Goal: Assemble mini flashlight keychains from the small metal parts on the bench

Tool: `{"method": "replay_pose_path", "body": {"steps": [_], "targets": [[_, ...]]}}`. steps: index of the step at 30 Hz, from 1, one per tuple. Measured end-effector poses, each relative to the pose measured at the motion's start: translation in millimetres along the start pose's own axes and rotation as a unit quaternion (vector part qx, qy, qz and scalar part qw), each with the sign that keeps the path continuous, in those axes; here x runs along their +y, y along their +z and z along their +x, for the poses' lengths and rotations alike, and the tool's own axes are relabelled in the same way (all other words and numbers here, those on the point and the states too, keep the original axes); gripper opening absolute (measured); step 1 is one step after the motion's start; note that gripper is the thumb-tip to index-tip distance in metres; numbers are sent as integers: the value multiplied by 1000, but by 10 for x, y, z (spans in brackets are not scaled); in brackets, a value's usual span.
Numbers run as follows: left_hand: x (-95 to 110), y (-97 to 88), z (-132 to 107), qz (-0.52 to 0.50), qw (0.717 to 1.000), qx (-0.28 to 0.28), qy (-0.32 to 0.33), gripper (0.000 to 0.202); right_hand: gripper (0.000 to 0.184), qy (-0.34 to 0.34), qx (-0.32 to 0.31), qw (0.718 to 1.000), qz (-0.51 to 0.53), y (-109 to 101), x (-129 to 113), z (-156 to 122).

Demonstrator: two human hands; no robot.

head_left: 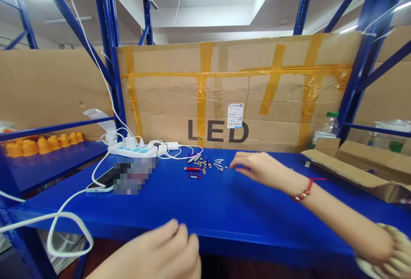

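My right hand (253,165) is stretched over the blue table, palm down, its thumb and fingers apart with nothing visible between them. Just left of its fingertips lie silver carabiner clips (218,167) and one small metal piece (226,167). Beside those are a red tube-shaped piece (192,169), a red carabiner (194,176), a blue tube-shaped piece (208,163) and several tiny metal bits (204,170). In front of the table's near edge, my left hand (160,251) is curled and slightly blurred. Its back faces me, so whatever its fingers hold is hidden.
A power strip (133,149) with white cables stands at the back left, near a dark phone (111,176) and a pixelated patch. An open cardboard box (353,167) and a green-capped bottle (330,124) are on the right. Cardboard (160,99) walls the back.
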State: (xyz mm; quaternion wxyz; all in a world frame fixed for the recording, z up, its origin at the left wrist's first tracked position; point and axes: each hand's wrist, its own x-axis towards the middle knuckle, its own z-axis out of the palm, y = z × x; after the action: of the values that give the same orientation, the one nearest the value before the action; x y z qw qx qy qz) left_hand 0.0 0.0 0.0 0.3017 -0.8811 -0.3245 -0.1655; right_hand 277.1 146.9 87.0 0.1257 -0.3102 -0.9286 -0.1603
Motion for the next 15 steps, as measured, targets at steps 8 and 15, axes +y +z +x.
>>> {"method": "replay_pose_path", "body": {"steps": [8,15], "targets": [[-916,727,923,-85,971,-109,-196,29,23,23,-53,998,13,679,70,411],[-1198,1073,1085,-164,960,-142,-179,23,25,11,66,998,23,1010,102,618]]}}
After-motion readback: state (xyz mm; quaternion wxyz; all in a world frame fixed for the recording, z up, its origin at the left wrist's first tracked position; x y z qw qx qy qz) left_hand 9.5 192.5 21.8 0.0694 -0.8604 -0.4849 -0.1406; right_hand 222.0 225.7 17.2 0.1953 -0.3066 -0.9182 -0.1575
